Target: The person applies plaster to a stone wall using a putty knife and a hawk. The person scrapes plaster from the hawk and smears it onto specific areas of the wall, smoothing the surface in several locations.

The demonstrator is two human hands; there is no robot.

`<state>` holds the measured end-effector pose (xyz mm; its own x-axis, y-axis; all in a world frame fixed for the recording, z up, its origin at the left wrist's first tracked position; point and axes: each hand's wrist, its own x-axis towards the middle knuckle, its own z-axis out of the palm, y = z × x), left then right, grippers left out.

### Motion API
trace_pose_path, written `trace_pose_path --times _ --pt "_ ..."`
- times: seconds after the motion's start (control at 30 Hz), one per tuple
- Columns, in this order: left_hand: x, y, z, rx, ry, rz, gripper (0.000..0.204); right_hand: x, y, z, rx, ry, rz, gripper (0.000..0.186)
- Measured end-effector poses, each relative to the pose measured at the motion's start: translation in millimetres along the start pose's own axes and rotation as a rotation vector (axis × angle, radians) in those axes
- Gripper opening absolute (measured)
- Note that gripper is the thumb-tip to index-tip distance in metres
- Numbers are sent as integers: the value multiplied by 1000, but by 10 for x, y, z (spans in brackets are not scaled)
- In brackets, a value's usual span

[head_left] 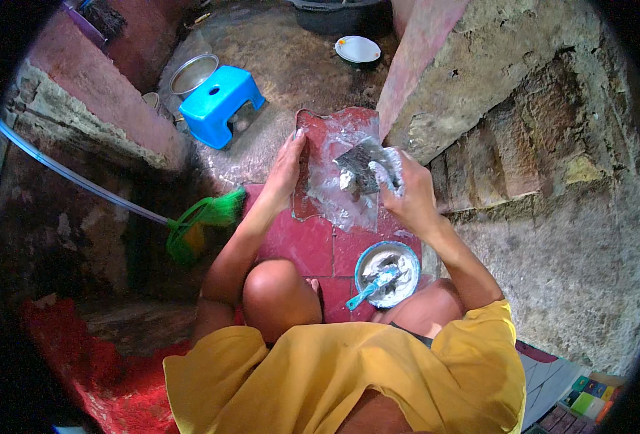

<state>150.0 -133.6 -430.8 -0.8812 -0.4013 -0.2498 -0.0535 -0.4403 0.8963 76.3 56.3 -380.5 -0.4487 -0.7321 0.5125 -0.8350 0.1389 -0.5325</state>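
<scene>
My left hand [287, 163] grips the left edge of a red board [320, 197] with wavy edges, smeared with whitish paste. My right hand [407, 188] holds a square metal scraper [358, 165] over the board's right half, with a lump of white paste on the blade; my fingers there are coated white. Below the board, between my knees, a white bowl with a blue rim [414, 278] holds white paste and a spatula with a light-blue handle [367, 293], which sticks out over the rim toward the lower left.
A blue plastic stool [229, 87], a metal basin [179, 81], a white plate [357, 48] and a dark tub [342, 18] are beyond the board. A green broom [215, 210] leans at left. Rough walls [544, 253] flank me; red fabric [110, 362] lies lower left.
</scene>
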Motion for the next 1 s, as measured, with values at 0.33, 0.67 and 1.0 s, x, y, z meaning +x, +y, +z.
trace_pose_path --times 0.33,0.67,1.0 --pt "49 -30 -3 -128 -61 -48 31 170 48 -273 27 6 106 31" --pt "7 -16 -4 -128 -2 -105 32 136 -13 -77 -296 -277 -505 33" --pt "21 -15 -53 -62 -148 -20 34 231 371 -170 571 59 546 22"
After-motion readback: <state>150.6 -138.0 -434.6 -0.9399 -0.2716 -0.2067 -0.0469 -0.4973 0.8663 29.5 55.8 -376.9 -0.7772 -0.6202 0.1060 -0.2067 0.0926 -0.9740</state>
